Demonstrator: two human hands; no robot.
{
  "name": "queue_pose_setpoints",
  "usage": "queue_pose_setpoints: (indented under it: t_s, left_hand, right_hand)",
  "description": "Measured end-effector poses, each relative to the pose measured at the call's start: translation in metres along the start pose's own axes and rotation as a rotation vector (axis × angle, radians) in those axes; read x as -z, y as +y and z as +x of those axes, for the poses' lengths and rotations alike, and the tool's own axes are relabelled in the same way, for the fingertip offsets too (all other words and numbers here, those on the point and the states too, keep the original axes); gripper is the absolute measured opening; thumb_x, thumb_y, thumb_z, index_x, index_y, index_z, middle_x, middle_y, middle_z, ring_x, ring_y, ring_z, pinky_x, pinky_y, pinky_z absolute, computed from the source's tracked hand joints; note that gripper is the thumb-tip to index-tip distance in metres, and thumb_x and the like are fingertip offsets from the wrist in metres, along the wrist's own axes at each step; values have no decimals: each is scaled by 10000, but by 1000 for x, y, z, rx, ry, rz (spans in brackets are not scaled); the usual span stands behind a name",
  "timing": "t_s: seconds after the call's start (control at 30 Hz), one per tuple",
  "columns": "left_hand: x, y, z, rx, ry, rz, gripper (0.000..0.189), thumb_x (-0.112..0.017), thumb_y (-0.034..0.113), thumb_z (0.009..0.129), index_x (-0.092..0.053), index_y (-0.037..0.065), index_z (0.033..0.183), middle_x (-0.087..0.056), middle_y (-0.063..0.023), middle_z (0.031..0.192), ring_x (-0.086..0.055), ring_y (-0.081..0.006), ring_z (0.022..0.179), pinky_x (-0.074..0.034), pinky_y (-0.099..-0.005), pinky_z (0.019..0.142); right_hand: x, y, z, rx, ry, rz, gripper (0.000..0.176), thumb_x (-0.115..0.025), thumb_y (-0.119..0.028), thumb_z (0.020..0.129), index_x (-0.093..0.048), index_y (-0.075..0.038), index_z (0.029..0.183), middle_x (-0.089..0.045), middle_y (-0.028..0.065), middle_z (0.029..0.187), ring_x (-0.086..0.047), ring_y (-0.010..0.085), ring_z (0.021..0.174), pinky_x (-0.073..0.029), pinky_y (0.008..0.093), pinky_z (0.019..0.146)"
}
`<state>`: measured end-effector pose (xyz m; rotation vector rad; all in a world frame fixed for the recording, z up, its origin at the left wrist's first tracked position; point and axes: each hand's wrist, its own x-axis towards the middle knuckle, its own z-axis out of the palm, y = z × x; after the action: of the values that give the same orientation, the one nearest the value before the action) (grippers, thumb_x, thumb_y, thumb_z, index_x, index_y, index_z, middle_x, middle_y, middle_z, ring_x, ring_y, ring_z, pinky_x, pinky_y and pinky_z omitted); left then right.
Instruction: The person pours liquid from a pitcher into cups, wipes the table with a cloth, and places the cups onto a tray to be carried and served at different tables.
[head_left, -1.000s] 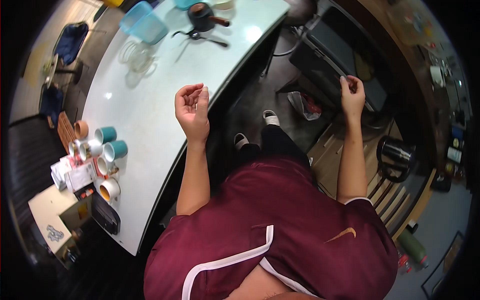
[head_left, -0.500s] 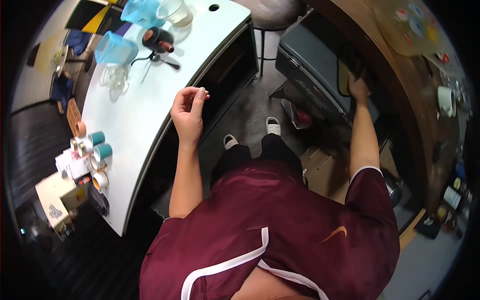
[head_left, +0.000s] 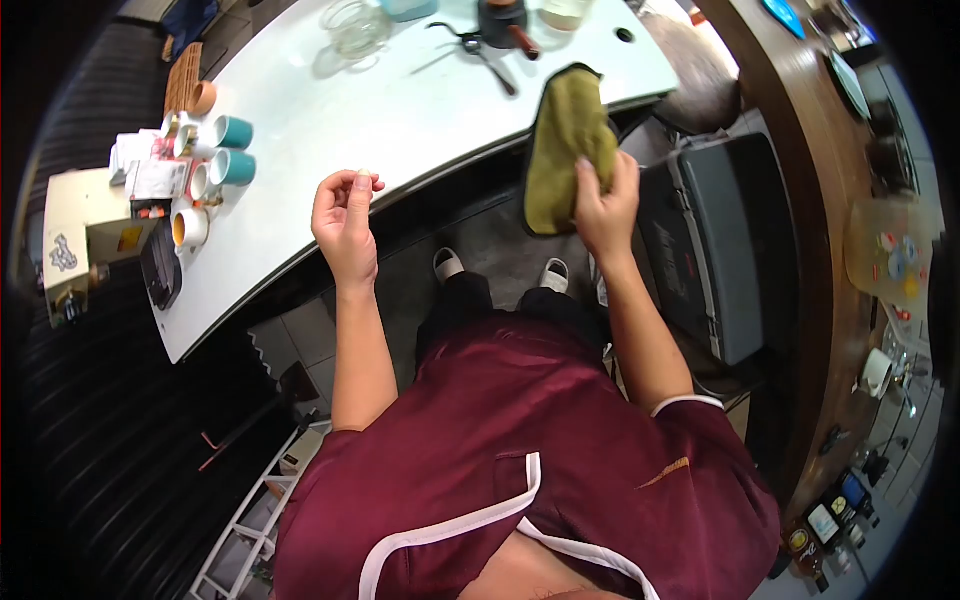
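A long white table is curving across the upper left of the room, and a brown wooden counter is running down the right side. Between them a person in a maroon shirt is standing on a dark floor, wearing 2 pale slippers.

The right hand is gripping an olive-green cloth with dark edging, its thumb pressing on the near side. Half a second ago this hand was reaching onto the lid of the dark grey case, where the cloth was lying. Now the cloth is hanging clear of the case and, from this view, overlapping the table's near edge; whether it is touching the tabletop, I cannot tell. For the work in hand, this is meaning that the cloth is picked up and sitting on the table side of the person.

The left hand is curling in front of the table edge, thumb meeting forefinger, with nothing showing in its grasp; its pose is barely changing. The 2 hands are staying well apart.

On the table, a dark pot is standing beside a thin dark-handled tool, and 2 teal cups are resting farther left.
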<state>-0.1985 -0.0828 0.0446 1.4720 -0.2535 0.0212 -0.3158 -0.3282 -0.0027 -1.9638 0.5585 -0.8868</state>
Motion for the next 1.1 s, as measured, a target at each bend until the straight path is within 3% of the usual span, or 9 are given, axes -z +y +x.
queue_pose_setpoints:
  t_s: [0.1, 0.23, 0.3, 0.43, 0.57, 0.63, 0.83, 0.97, 1.1]
  left_hand:
    - [48, -2, 13, 21, 34, -25, 86, -595, 63, 893, -570, -2, 943, -624, -77, 856, -587, -133, 795, -477, -265, 775]
    - [118, -9, 38, 2, 78, -5, 89, -595, 66, 897, -564, -2, 945, -605, -60, 854, -585, -129, 800, -476, -268, 782]
    - [147, -7, 50, 18, 104, -31, 87, -591, 66, 900, -563, -2, 946, -600, -54, 855, -582, -126, 809, -474, -268, 789]
    - [201, -4, 71, 35, 117, 12, 118, -562, 116, 905, -559, 6, 946, -616, -77, 861, -567, -146, 822, -420, -280, 798]
    - [236, -2, 80, 35, 137, 4, 103, -584, 83, 903, -560, -8, 944, -599, -56, 844, -574, -125, 819, -467, -275, 800]
    - [247, -6, 81, 75, 145, -6, 96, -583, 81, 902, -561, -4, 941, -598, -54, 842, -572, -125, 818, -466, -277, 799]
    - [243, -8, 83, 99, 93, -63, 80, -581, 74, 903, -562, 3, 937, -600, -55, 843, -571, -122, 814, -465, -270, 793]
    - [233, -7, 88, 102, 42, -63, 85, -583, 71, 903, -562, -2, 943, -603, -56, 849, -571, -120, 814, -465, -262, 789]
    - [224, -2, 93, 74, 40, -36, 86, -582, 70, 904, -563, -3, 944, -603, -56, 848, -571, -122, 815, -464, -265, 790]
  right_hand:
    - [-79, -31, 7, 125, -103, -132, 295, -599, -141, 842, -555, 66, 1047, -534, 218, 1050, -548, 377, 941, -452, 406, 822]
    - [-182, -26, 18, 89, -244, -316, 371, -621, -154, 804, -525, 66, 1086, -476, 241, 1189, -514, 404, 1013, -433, 459, 860]
    - [-224, -25, 27, 60, -88, -670, 430, -622, -151, 779, -496, 54, 1135, -437, 234, 1260, -471, 419, 1060, -404, 511, 879]
    - [-263, -38, 54, -85, -33, -701, 475, -604, -118, 756, -491, -32, 1210, -437, 190, 1279, -457, 412, 1077, -383, 542, 879]
    - [-284, -40, 62, -39, 1, -729, 474, -604, -119, 742, -544, -113, 1212, -471, 145, 1247, -479, 386, 1066, -403, 511, 868]
    - [-297, -32, 65, 149, -14, -713, 414, -614, -130, 733, -595, -108, 1146, -517, 132, 1189, -501, 378, 1033, -423, 466, 859]
    - [-300, -67, 13, 409, -260, -576, 370, -659, -174, 717, -630, -76, 1073, -557, 124, 1093, -532, 326, 988, -425, 425, 837]
    - [-260, -43, 48, 263, -176, -823, 393, -627, -143, 752, -587, -77, 1137, -537, 142, 1133, -545, 350, 980, -461, 432, 823]
    - [-237, -47, 53, 242, -109, -948, 374, -641, -179, 751, -565, -59, 1097, -513, 141, 1052, -563, 337, 959, -522, 417, 702]
